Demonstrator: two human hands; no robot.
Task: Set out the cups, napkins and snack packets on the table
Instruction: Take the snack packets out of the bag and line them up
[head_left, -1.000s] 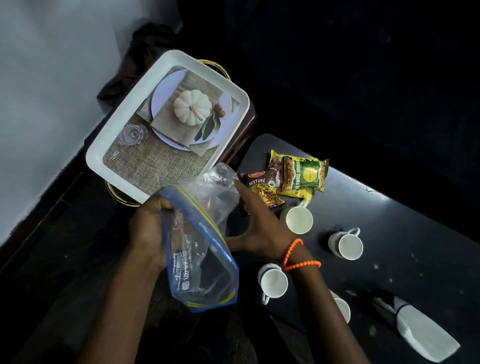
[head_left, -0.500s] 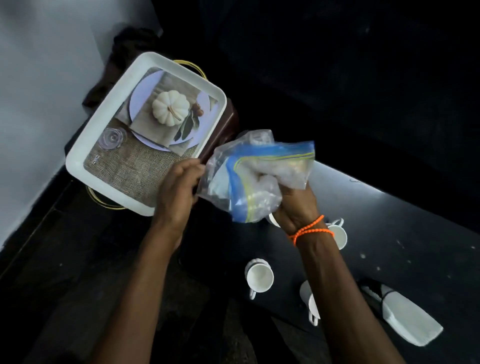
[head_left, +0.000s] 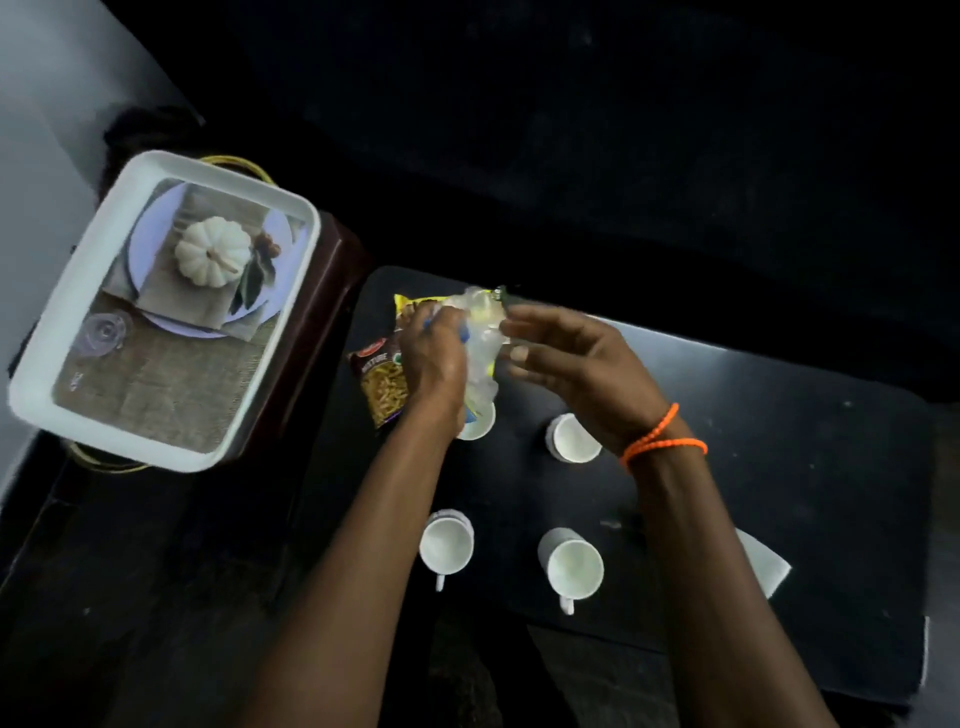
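Observation:
My left hand (head_left: 434, 358) grips a crumpled clear plastic zip bag (head_left: 483, 338) above the black table (head_left: 779, 415). My right hand (head_left: 571, 364) is beside the bag with relaxed fingers, its fingertips at the bag's top edge. Two snack packets lie under the left hand: a brown mixture packet (head_left: 382, 384) and a yellow one (head_left: 410, 304), both partly hidden. Several white cups stand on the table: one (head_left: 475, 426) half hidden by my left wrist, one (head_left: 574, 439) under my right wrist, two nearer me (head_left: 447, 545) (head_left: 571, 569). A white napkin (head_left: 763, 564) shows past my right forearm.
A white tray (head_left: 52, 374) sits on a side stand to the left of the table, its base printed with a pumpkin and plate picture. The surroundings are dark, with a pale wall at the far left.
The bag went from my right hand's grip to my left hand, now crumpled small over the snack packets. My right hand has let go and opened. The view shifted right.

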